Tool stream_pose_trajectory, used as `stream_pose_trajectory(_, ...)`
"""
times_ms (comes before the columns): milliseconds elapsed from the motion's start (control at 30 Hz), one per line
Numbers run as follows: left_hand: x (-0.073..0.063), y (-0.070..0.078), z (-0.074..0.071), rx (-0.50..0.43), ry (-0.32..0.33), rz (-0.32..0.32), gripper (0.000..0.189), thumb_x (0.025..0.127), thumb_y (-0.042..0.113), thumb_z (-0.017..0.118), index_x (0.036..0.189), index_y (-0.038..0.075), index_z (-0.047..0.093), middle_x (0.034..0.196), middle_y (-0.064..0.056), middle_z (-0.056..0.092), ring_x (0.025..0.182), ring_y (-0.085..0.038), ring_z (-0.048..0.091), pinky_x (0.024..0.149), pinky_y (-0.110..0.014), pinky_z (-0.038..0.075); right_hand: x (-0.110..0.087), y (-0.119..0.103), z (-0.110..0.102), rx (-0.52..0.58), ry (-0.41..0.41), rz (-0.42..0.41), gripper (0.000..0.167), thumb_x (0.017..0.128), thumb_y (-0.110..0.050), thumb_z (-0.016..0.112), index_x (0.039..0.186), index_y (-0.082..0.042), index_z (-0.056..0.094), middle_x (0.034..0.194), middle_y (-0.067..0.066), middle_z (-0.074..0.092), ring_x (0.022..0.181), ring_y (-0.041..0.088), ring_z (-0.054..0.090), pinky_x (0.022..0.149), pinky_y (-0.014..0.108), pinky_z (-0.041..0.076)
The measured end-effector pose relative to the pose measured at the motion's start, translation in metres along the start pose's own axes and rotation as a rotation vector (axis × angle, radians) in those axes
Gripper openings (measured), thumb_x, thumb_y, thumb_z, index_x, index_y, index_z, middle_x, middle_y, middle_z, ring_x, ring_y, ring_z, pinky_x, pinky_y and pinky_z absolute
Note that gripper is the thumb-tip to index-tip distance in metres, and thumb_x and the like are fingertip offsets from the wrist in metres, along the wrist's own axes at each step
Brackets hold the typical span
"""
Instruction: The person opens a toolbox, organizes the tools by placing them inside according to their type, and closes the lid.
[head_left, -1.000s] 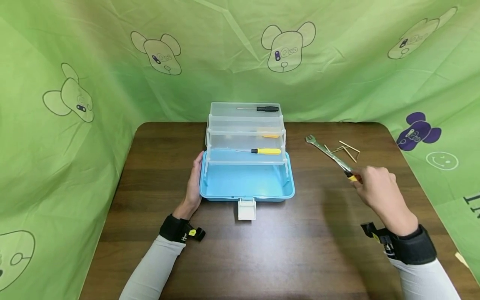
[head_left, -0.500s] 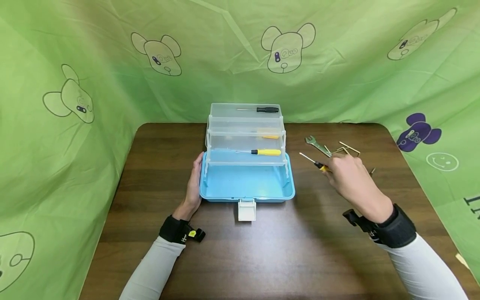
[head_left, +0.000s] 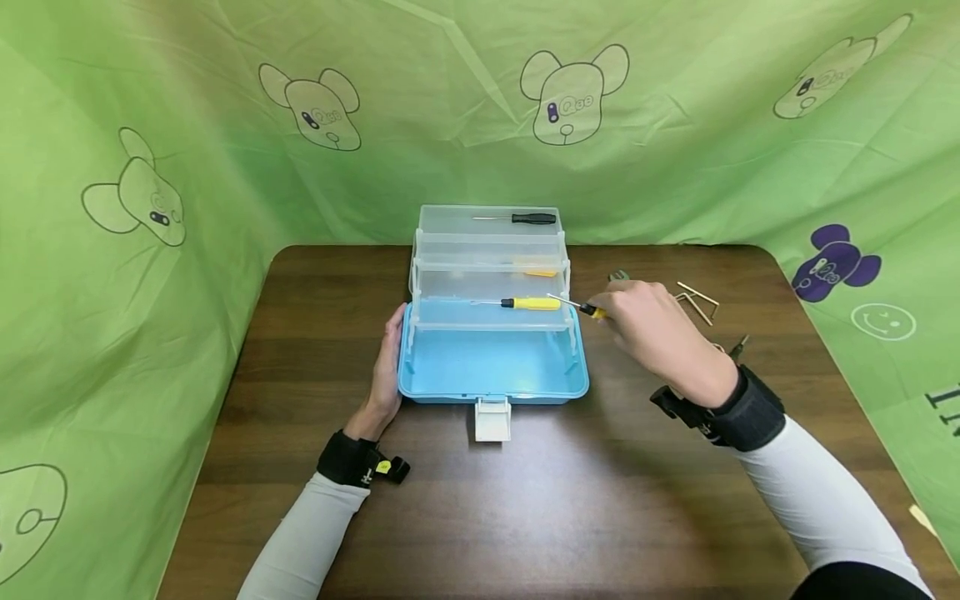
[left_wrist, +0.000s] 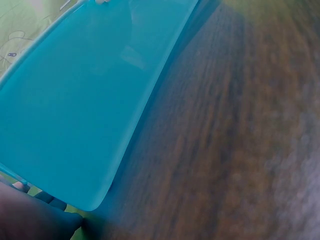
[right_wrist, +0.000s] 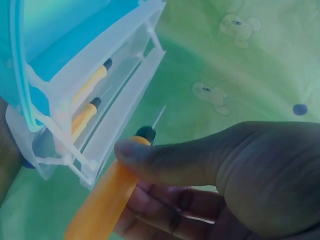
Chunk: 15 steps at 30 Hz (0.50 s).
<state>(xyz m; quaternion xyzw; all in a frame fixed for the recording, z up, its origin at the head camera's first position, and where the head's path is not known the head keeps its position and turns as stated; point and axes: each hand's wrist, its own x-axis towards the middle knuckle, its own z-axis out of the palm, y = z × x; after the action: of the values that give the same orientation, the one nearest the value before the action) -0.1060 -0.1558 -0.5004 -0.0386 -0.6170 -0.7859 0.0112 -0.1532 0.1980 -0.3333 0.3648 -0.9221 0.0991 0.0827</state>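
A blue toolbox (head_left: 491, 367) stands unfolded on the table, its clear tiered trays (head_left: 457, 287) raised at the back. My left hand (head_left: 386, 367) rests against the box's left side, fingers lying along the outer wall. With my right hand (head_left: 648, 329) I grip a yellow-handled screwdriver (right_wrist: 107, 192) between thumb and fingers, its shaft pointing left over the trays' right edge in the head view. Another yellow screwdriver (head_left: 532, 303) lies in the lowest tray. A yellow-orange handle (head_left: 542, 272) shows in the tray behind, and a black screwdriver (head_left: 532, 218) lies in the top one.
Hex keys (head_left: 697, 302) lie on the table right of the box. The wrench head (head_left: 618, 275) shows beyond my right hand, which hides the rest. A dark pointed tool tip (head_left: 740, 346) sticks out behind the right wrist. Green printed cloth (head_left: 450, 150) hangs around the table.
My right hand has lifted the screwdriver off the wrench area and carried it left to the trays' right edge. The left hand and toolbox have stayed put.
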Motion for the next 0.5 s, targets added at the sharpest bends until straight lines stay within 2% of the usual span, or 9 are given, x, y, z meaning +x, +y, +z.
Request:
stream_pose_trajectory(200, 0.000, 0.000, -0.001, 0.002, -0.003, 0.002, 0.067, 0.117, 0.042, 0.013, 0.168, -0.001, 0.008, 0.176, -0.018, 0.009, 0.163, -0.028, 0.007, 0.131, -0.049, 0.004, 0.025, 0.003, 0.008, 0.038, -0.027, -0.025, 0.020, 0.087, 0.011, 0.075, 0.104, 0.001, 0.081, 0.091, 0.014, 0.075, 0.081, 0.033, 0.073, 0.064, 0.050, 0.057)
stream_pose_trajectory(367, 0.000, 0.001, -0.001, 0.009, -0.005, -0.008, 0.066, 0.117, 0.041, 0.012, 0.169, 0.000, 0.008, 0.177, -0.017, 0.009, 0.163, -0.027, 0.007, 0.131, -0.049, 0.004, 0.043, 0.003, 0.015, 0.045, -0.046, -0.033, 0.018, 0.089, 0.009, 0.077, 0.104, 0.000, 0.083, 0.092, 0.015, 0.078, 0.081, 0.033, 0.074, 0.063, 0.049, 0.057)
stream_pose_trajectory(500, 0.000, 0.001, -0.001, 0.011, -0.003, -0.009, 0.066, 0.116, 0.040, 0.012, 0.169, 0.000, 0.008, 0.177, -0.017, 0.009, 0.163, -0.028, 0.007, 0.131, -0.050, 0.004, 0.055, 0.000, 0.020, 0.013, -0.073, -0.052, 0.016, 0.090, 0.009, 0.077, 0.102, -0.001, 0.082, 0.087, 0.014, 0.076, 0.076, 0.033, 0.071, 0.061, 0.047, 0.056)
